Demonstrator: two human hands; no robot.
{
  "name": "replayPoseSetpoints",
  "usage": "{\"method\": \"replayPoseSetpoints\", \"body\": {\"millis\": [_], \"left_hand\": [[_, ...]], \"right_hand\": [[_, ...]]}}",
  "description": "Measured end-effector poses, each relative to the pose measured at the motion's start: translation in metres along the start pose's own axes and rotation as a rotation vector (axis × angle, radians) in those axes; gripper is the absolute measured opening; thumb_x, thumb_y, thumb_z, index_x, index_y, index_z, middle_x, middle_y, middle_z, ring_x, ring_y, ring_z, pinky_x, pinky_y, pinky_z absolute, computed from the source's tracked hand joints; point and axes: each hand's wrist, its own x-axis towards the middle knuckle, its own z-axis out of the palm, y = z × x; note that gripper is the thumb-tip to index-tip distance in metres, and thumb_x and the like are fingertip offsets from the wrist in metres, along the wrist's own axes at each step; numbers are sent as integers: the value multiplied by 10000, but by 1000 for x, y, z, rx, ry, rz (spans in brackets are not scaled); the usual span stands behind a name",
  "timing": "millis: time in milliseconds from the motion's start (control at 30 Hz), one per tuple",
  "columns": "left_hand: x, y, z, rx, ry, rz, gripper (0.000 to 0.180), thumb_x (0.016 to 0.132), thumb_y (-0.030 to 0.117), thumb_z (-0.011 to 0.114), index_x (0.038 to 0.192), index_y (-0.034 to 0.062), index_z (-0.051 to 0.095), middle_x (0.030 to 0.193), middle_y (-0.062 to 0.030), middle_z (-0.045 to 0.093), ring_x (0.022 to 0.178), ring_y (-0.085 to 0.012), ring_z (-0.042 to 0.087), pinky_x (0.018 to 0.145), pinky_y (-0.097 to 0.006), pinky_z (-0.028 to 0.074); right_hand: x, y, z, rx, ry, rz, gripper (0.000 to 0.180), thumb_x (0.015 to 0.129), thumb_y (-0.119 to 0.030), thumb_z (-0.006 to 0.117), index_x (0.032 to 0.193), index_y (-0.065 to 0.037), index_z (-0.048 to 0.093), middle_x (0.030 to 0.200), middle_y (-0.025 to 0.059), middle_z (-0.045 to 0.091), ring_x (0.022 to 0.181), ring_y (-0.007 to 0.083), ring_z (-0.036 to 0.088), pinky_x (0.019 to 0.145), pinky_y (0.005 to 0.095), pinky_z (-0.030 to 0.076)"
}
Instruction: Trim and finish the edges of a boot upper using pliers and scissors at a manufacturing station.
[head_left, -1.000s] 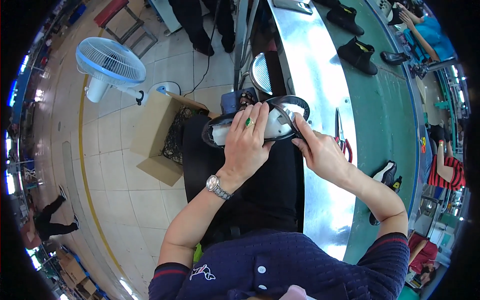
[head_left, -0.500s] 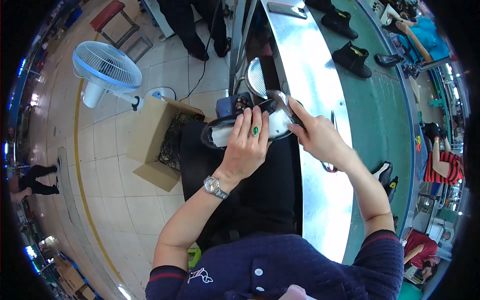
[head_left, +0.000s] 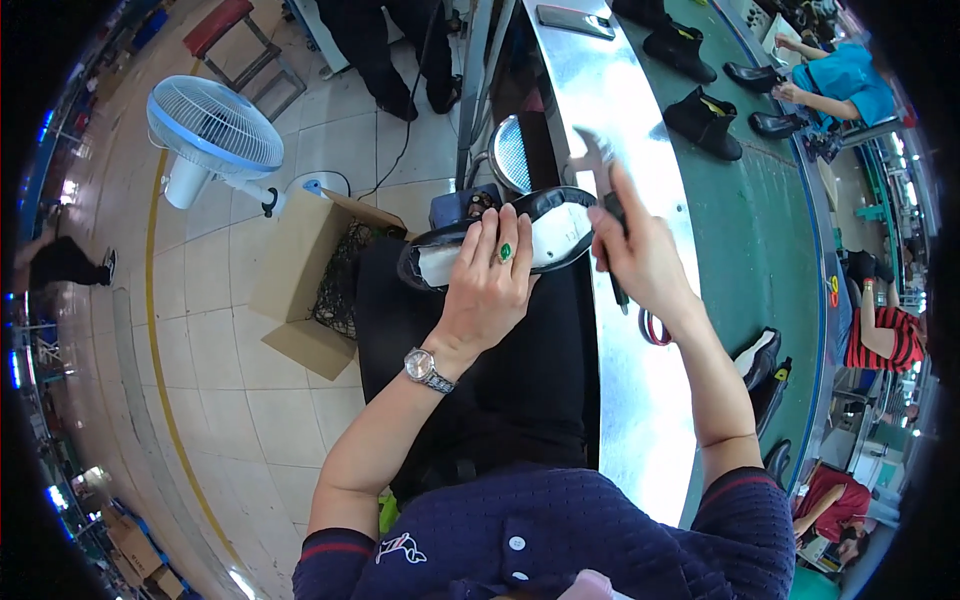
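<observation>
Over our lap, just in front of our chest, we hold a black shoe with its white inside bottom turned up to us. Its long way runs left to right, a bit tilted, with the right end higher and farther. Our left hand lies flat on top of the shoe with fingers spread and pressing down, so it is the hand closer to the shoe's middle. A green ring sits on one finger, and a silver watch is on that wrist. Our right hand is at the shoe's right end, closed tight around a metal tool with dark handles; the tool's head points up and away, just past the shoe's edge. The two hands are close, almost touching. Right of us runs a long shiny metal table, and past it a green belt with more black shoes. Left, on the tiled floor, sit a brown cardboard box and a blue-and-white fan.
</observation>
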Motion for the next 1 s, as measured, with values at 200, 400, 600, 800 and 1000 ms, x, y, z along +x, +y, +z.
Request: {"method": "replayPoseSetpoints", "body": {"millis": [200,400,600,800,1000], "left_hand": [[-6,-7,-1,5,-22,-6,672,718,193,753,1289,-73,521,1318,-252,527,1213,-371,522,1051,-430,391],[5,0,-3,-23,5,-25,694,688,179,792,1288,-48,527,1311,-207,550,1210,-345,527,1029,-435,409],[3,2,0,-37,30,-37,666,709,158,779,1301,-21,533,1331,-175,545,1216,-354,516,1013,-447,418],[5,-1,1,-31,21,-1,645,708,105,764,1286,-64,530,1347,-213,525,1223,-372,510,1025,-451,418],[7,1,3,-8,21,-7,634,768,163,753,1310,-63,511,1340,-223,524,1224,-378,506,1030,-449,413]], "right_hand": [[0,-12,-9,-12,-125,29,564,939,-161,552,1444,-66,320,682,269,616,648,431,633,650,507,466],[10,1,-8,-114,-82,-18,509,914,-146,555,1386,-78,376,798,276,638,748,465,622,702,522,465],[6,8,14,-105,66,-141,556,907,-162,577,1414,-107,356,807,207,665,747,429,640,635,513,485],[1,1,-2,-131,-39,-141,556,912,-179,561,1410,-82,335,756,215,644,719,436,616,633,529,447],[0,9,11,-95,3,-118,565,915,-177,560,1423,-91,328,692,204,623,658,418,615,580,510,442]]}}
